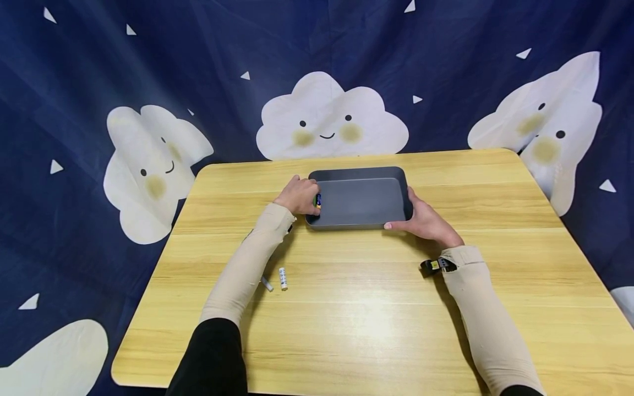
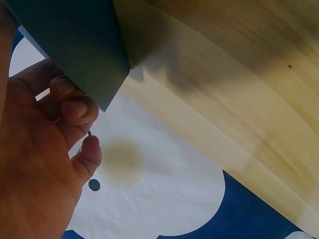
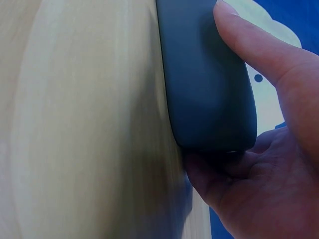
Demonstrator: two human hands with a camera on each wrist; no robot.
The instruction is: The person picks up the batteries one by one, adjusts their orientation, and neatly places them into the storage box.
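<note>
A dark grey rectangular tray (image 1: 359,201) stands toward the far side of the table. At its left end my left hand (image 1: 299,196) pinches a small dark battery (image 1: 318,201) with a yellow end, just inside the rim. The fingers cover part of the battery. In the left wrist view the fingers of the left hand (image 2: 55,129) curl at the tray's edge (image 2: 84,55), and the battery is hidden. My right hand (image 1: 425,221) grips the tray's right end, thumb along the front wall. From the right wrist, the right hand (image 3: 269,164) wraps round the tray's corner (image 3: 214,109).
Two small white printed cylinders lie on the wooden table (image 1: 371,341): one white cylinder (image 1: 283,279) in full view, another white cylinder (image 1: 267,284) beside the left sleeve. A dark blue curtain (image 1: 317,38) with cloud faces hangs behind the table's far edge.
</note>
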